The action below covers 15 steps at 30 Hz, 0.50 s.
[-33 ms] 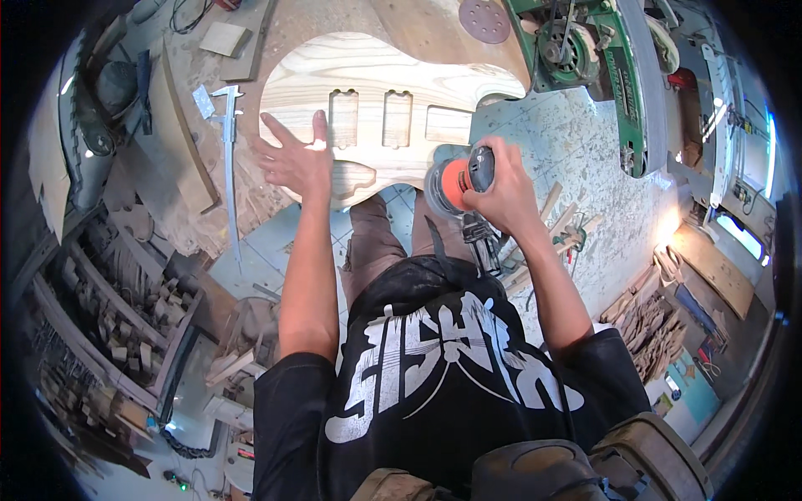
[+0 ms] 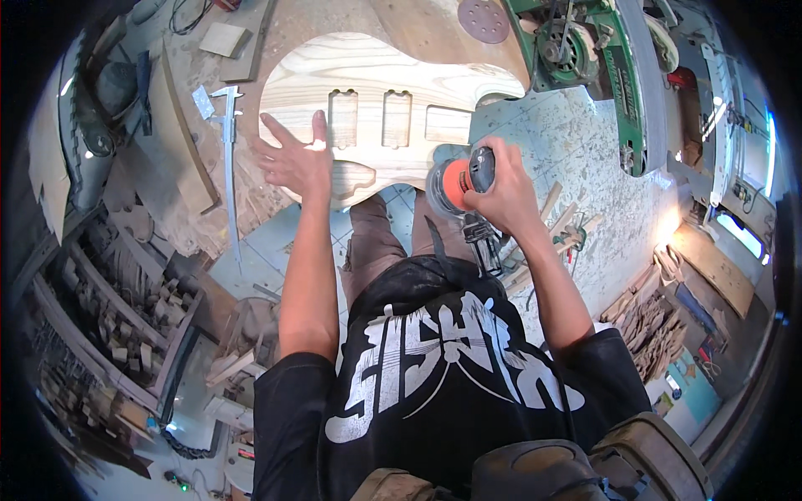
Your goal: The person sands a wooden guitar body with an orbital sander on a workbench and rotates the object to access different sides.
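A pale electric guitar body (image 2: 368,65) with striped grain lies on the wooden bench, its right part reaching past the bench edge. Several routed cavities are cut into its face. My left hand (image 2: 296,157) rests on the body's left end, fingers and thumb spread. An orange and black random orbital sander (image 2: 456,182) is in my right hand (image 2: 508,190), which wraps round its top. The sander is tilted, its round pad beside the body's near right edge; whether pad and wood touch, I cannot tell.
A caliper (image 2: 230,159) lies left of the body, by wood offcuts (image 2: 224,39). Beyond the body is a round sanding disc (image 2: 484,20) with holes. A green belt machine (image 2: 622,100) stands at the far right. Wood scraps (image 2: 660,330) are stacked at lower right.
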Available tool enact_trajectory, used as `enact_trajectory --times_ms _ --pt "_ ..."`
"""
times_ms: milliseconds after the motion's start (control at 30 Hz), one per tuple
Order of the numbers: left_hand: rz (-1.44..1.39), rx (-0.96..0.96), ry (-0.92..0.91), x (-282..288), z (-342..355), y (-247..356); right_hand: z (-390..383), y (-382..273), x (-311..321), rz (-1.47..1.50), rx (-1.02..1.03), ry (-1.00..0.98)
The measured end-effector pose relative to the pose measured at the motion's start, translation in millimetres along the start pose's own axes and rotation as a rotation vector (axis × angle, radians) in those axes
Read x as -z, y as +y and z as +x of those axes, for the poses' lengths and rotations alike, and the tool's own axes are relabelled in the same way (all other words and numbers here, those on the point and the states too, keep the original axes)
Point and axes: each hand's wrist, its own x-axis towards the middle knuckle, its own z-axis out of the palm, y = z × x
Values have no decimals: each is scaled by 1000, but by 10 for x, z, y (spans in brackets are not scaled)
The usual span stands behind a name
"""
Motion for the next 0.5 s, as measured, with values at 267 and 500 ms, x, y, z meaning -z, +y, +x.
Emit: enact_trajectory --times_ms 267,500 --pt "11 22 -23 1 12 17 58 -64 22 -12 1 5" --pt "13 26 -39 26 -3 28 53 -74 19 -13 31 27"
